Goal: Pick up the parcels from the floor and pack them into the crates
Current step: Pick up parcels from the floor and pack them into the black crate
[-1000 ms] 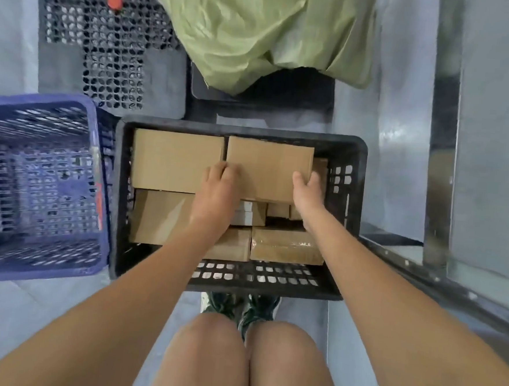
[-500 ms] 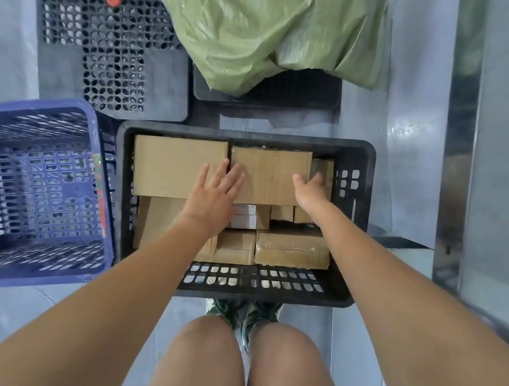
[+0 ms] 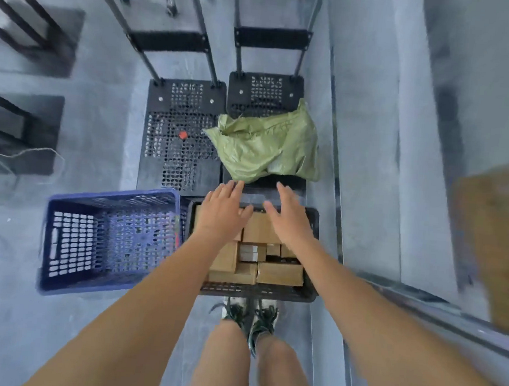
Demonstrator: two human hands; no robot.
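Both the left hand and right hand are hovering with fingers spread, holding nothing, above the black crate where cardboard parcels are lying packed, beside a blue crate

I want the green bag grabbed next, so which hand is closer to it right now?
Left. The left hand has fingertips almost at the green bag's near edge; the right hand is slightly further back, below its right half.
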